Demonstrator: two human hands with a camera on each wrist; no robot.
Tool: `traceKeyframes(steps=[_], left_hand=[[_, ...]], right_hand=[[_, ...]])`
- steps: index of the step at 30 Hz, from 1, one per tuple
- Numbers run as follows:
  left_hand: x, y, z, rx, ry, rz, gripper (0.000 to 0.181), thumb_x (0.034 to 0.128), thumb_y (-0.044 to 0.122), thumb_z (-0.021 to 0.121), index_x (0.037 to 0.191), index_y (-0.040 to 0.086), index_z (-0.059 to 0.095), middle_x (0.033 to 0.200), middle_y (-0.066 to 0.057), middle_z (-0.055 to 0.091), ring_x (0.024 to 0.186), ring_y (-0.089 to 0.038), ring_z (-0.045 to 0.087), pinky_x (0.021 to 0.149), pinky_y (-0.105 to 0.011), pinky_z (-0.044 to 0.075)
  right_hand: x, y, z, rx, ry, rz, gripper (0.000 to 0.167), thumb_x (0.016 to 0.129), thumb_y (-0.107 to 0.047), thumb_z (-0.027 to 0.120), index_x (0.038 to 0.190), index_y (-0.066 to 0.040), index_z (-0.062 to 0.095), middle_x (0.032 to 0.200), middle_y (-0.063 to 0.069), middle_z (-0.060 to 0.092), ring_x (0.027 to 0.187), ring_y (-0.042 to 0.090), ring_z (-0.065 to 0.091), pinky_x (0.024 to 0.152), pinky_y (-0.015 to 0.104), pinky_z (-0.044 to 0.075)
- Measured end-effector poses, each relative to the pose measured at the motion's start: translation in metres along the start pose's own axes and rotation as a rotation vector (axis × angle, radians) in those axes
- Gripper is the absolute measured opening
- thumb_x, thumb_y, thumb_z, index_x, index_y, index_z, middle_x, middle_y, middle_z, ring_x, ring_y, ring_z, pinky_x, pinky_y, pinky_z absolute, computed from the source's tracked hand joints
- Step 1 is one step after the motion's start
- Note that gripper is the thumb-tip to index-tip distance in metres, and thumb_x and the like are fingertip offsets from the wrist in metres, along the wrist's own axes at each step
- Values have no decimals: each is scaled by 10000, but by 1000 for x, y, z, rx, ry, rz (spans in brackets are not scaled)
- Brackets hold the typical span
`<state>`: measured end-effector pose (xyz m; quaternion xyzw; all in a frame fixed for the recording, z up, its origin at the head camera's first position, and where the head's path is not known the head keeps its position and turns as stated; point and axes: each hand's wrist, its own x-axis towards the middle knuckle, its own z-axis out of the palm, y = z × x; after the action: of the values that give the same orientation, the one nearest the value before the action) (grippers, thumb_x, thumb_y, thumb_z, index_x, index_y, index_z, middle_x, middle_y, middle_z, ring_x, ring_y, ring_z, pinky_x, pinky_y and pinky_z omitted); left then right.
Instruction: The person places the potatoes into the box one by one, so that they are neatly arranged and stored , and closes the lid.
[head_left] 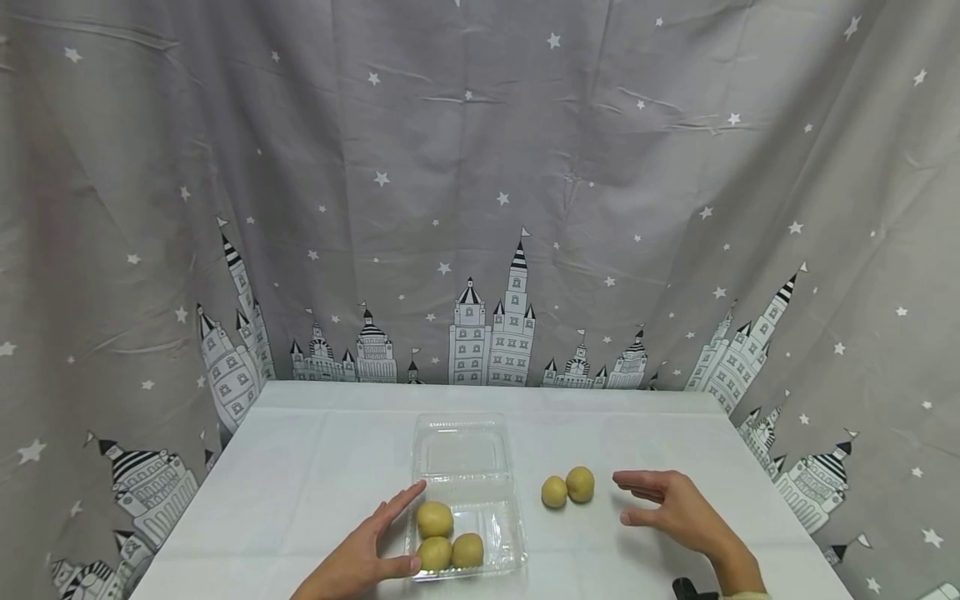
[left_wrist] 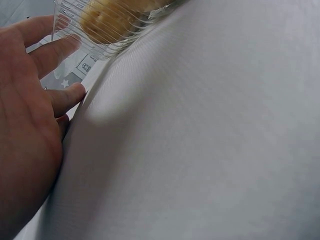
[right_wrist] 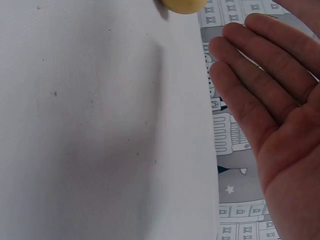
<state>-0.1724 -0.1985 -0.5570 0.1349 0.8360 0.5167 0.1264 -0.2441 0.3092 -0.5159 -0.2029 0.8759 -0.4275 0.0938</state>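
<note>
A clear plastic clamshell box (head_left: 506,537) lies on the table with its lid folded back. Three round yellow potatoes (head_left: 435,518) sit in the left and front part of its base. My left hand (head_left: 358,552) is at the box's left side, fingers extended and thumb by the front-left corner. In the left wrist view, fingertips overlap the ribbed wall; contact is hard to tell. Two more potatoes (head_left: 580,484) stand side by side on the cloth right of the box. Just right of them, my right hand (head_left: 678,512) hovers with fingers extended, palm facing left, holding nothing.
A white cloth (head_left: 330,467) covers the table. Behind and around it hangs a grey curtain (head_left: 465,167) with printed castles and stars. A black strap (head_left: 690,590) shows at my right wrist.
</note>
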Motion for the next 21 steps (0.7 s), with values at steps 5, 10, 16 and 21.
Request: traceKeyframes(steps=[5, 10, 16, 21], left_hand=[[-2, 2, 0, 32, 11, 17, 923, 931, 362, 842, 1722, 271, 376, 1794, -47, 353, 1671, -453, 212, 1329, -640, 37], [-2, 1, -1, 13, 6, 27, 934, 933, 363, 841, 1726, 232, 365, 1797, -94, 339, 1671, -500, 187, 1316, -721, 25], [0, 1, -1, -10, 5, 9, 940, 935, 389, 843, 1729, 247, 360, 1800, -110, 325, 1672, -515, 162, 1311, -768, 12], [0, 2, -1, -20, 9, -9, 940, 934, 399, 847, 1728, 258, 363, 1803, -110, 317, 1674, -516, 151, 1311, -770, 4]], right_hand=[[8, 5, 2, -7, 2, -14, 586, 917, -215, 908, 1404, 33, 699, 1421, 214, 728, 1314, 394, 708, 1085, 403, 605], [15, 9, 8, -10, 16, -17, 596, 921, -222, 905, 1413, 40, 692, 1429, 225, 721, 1324, 388, 705, 1093, 414, 599], [23, 12, 13, 6, 22, -12, 626, 914, -214, 911, 1430, 50, 675, 1443, 237, 709, 1338, 436, 687, 1103, 438, 590], [29, 14, 19, 7, 38, -7, 627, 900, -201, 922, 1419, 54, 681, 1437, 231, 713, 1346, 451, 676, 1113, 432, 582]])
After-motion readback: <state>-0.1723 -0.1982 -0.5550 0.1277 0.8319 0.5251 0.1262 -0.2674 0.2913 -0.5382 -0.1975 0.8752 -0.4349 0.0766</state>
